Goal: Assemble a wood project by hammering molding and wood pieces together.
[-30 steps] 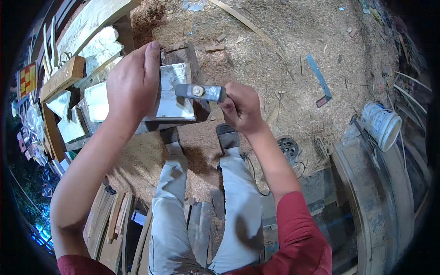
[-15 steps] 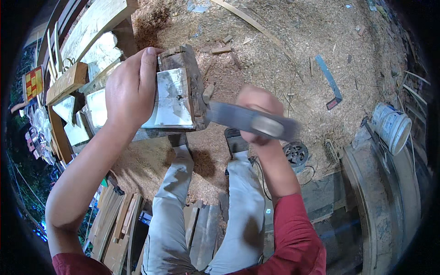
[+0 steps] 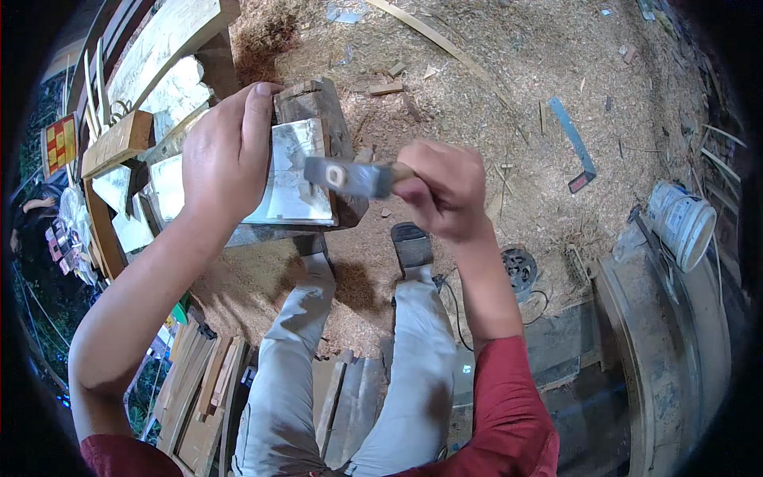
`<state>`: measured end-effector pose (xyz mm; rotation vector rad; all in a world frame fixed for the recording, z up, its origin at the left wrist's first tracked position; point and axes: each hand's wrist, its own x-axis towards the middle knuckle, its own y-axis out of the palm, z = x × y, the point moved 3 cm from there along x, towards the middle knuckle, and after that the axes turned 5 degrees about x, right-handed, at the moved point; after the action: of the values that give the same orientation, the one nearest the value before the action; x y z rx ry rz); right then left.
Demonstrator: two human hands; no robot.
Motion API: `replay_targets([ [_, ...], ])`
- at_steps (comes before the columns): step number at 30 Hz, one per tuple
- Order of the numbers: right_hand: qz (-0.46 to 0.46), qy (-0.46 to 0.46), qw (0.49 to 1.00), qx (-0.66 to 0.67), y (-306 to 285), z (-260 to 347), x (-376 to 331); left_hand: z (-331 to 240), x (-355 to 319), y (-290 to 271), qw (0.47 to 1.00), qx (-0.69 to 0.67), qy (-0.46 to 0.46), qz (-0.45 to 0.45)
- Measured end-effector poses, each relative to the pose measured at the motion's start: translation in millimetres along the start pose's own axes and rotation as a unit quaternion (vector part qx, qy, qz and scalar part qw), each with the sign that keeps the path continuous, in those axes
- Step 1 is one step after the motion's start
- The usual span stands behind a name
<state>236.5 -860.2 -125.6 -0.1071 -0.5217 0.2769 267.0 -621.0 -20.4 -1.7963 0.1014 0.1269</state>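
Observation:
My right hand is closed around the short visible wooden handle of a hammer. Its grey metal head, slightly blurred, hangs over the right end of a pale, flat-faced wooden board. I cannot tell whether the head touches the board. My left hand grips this board, thumb stretched along its face; the other fingers are mostly hidden. Under and behind the board sits a thick, rough wooden block.
Wood shavings cover the ground. Long timbers stand far left, stacked boards near left. A blue metal strip, a white bucket and a dark round wheel-like part lie on the right. Part of another person shows at far left.
The hammer head has swung left, from beside the block's right end to over the board's right end. My right hand has turned and shifted slightly; my left hand stays put.

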Motion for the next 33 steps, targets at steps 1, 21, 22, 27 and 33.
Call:
replay_targets([
  [1,-0.042,0.008,0.997,0.057,-4,4,-3,1,-1,1,1.0,0.001,-0.008,0.0],
  [21,-0.169,0.097,0.954,0.227,-13,20,-5,-8,1,-1,1.0,0.003,0.007,-0.011],
  [22,-0.089,0.081,0.982,0.145,-11,17,-1,-9,1,-1,1.0,-0.01,0.005,-0.015],
  [27,-0.015,0.038,0.998,0.04,-12,22,4,-4,0,-1,1.0,0.009,0.009,-0.012],
  [33,0.06,0.066,0.996,-0.024,-7,17,7,-5,-1,-1,1.0,0.008,0.0,-0.006],
])
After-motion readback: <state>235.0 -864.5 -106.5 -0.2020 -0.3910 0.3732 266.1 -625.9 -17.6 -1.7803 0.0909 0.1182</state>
